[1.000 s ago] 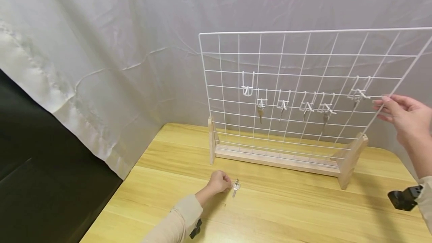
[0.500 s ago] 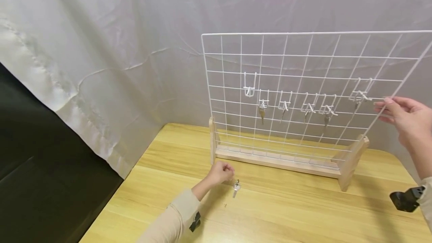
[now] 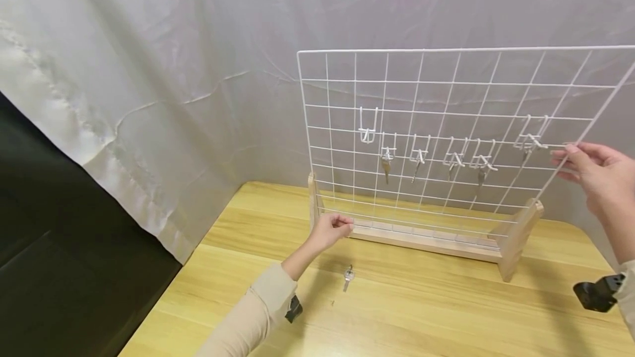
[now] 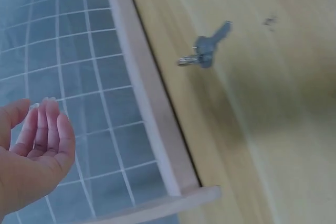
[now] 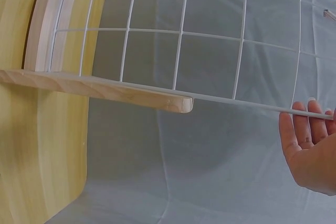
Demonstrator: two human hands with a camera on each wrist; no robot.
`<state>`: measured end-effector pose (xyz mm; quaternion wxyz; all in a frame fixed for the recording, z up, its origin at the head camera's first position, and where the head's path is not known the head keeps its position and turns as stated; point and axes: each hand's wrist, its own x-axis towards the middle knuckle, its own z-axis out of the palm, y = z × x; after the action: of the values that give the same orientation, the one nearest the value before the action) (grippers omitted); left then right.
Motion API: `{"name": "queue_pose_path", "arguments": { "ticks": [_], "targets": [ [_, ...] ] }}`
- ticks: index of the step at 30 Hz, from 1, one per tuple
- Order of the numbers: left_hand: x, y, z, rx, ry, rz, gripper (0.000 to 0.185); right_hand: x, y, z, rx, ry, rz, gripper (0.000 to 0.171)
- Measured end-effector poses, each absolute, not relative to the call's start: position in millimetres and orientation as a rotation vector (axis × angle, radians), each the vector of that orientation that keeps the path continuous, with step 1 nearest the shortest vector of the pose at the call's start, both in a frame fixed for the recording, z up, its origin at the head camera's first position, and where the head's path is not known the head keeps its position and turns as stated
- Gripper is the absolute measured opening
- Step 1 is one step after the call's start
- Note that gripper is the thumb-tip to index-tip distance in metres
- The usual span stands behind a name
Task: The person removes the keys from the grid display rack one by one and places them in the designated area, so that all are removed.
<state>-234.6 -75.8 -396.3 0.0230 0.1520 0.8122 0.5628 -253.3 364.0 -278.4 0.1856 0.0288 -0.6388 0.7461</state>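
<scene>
Key (image 3: 349,277): lies flat on the table (image 3: 421,302), in front of the rack's left half; its small ring (image 3: 350,267) sits at the far end, blade toward me.
My left hand (image 3: 331,230): raised beyond the key and well apart from it, in front of the rack's lower left part; whether it touches the wires I cannot tell.
Left fingers: released, loosely bent, thumb near the fingertips.
My right hand (image 3: 606,172): at the rack's right edge, above the wooden foot on that side.
Right fingers: grasping the edge wire, thumb on the near side, fingertips reaching past it.
Rack (image 3: 446,49): white wire grid, upright in a wooden stand (image 3: 426,245) on the table.
Hooks (image 3: 367,135): six, white, on the grid; four in a lower row, one higher at left, one higher at right.
Hanging keys (image 3: 386,168): on the lower-row hooks; metal also shows at the upper right one, too small to make out.
Speck (image 3: 332,302): on the table, nearer me than the loose key; too small to identify.
Backdrop: grey curtain (image 3: 223,26) behind the table, black cloth (image 3: 74,269) at left.
Sleeves (image 3: 253,315): beige, both arms.
</scene>
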Motion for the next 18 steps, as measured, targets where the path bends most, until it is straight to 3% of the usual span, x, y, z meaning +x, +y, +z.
{"name": "queue_pose_path", "arguments": {
  "ticks": [6,18],
  "targets": [
    [-254.5,-69.7,-402.5,0.485,2.473,1.909,0.017,-251.8,363.2,-274.7,0.095,-1.770,2.127,0.005],
    [-264.1,-57.1,-372.9,0.503,2.550,1.993,0.016,-250.6,363.3,-273.4,0.075,-1.772,2.140,0.007]
  ]
}}
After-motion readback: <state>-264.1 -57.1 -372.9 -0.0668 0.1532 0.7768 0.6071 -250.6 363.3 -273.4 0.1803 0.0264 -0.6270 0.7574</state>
